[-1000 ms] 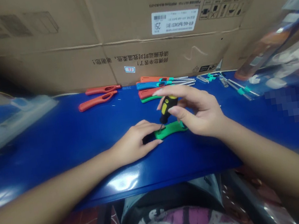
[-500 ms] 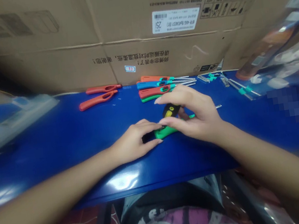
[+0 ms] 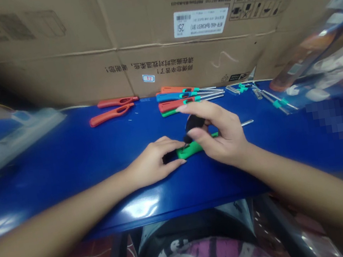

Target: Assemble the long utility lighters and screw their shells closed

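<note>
Left fingers (image 3: 171, 146) pinch the lighter (image 3: 191, 149); right fingers (image 3: 204, 139) grip the screwdriver (image 3: 195, 123) above it. The lighter looks light, stiff, slick: best gripped by its sides.

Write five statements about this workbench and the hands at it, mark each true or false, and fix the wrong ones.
1. The right hand holds a dark-handled screwdriver. True.
2. The left hand touches nothing. False: its thumb and finger are at the left end of the green handle.
3. A metal rod shows just beyond the right hand. True.
4. The two red handles have metal rods sticking out. False: no rods show on them.
5. The print on the white label appears upright. False: it appears upside down.
</note>
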Tool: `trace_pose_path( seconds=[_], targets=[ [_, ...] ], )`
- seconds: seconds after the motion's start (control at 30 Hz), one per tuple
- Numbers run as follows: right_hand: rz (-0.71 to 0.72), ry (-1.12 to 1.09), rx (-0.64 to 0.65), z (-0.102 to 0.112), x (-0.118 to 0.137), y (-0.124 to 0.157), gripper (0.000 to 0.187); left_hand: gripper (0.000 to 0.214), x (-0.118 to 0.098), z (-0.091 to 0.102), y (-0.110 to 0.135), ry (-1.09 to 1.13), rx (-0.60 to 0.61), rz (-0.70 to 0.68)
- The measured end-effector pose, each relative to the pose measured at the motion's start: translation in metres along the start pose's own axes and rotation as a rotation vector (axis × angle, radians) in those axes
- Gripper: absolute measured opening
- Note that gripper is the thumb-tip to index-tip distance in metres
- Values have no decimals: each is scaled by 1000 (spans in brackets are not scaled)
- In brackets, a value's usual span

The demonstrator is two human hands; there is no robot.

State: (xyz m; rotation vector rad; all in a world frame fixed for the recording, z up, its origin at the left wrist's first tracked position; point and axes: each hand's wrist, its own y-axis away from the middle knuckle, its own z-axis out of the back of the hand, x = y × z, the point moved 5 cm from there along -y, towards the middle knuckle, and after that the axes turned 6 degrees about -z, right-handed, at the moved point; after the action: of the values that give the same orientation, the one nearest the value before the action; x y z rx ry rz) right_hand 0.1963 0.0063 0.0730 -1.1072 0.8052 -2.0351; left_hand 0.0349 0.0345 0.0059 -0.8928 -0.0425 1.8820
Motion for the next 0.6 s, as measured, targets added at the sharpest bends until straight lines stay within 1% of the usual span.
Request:
trace_pose_path(
  seconds=[0.1, 0.17, 0.23, 0.3, 0.37, 0.43, 0.47, 0.53, 0.6],
  targets=[
    [-133, -114, 108, -2, -5, -1, 40, 35, -1, 0, 0, 7, -2, 1],
    [-159, -172, 133, -2, -7, -2, 39, 36, -1, 0, 0, -1, -1, 7],
    [-100, -153, 92, 0, -6, -4, 32, 37, 0, 0, 0, -12, -3, 6],
    [0, -77, 13, 4, -2, -6, 25, 36, 0, 0, 0, -17, 0, 1],
    [90, 15, -30, 7, 4, -7, 27, 33, 1, 0, 1, -17, -1, -4],
    [136, 81, -4, 7, 9, -7, 33, 32, 1, 0, 1, -16, -3, -6],
    [132, 87, 31, 6, 10, -7, 36, 32, 1, 0, 1, -15, -2, -5],
    [91, 41, 105, 3, 9, -7, 40, 34, 1, -1, 1, -13, 3, -2],
    [61, -29, 121, 3, 7, -7, 37, 34, 2, -2, 1, -11, 8, 3]
  ],
)
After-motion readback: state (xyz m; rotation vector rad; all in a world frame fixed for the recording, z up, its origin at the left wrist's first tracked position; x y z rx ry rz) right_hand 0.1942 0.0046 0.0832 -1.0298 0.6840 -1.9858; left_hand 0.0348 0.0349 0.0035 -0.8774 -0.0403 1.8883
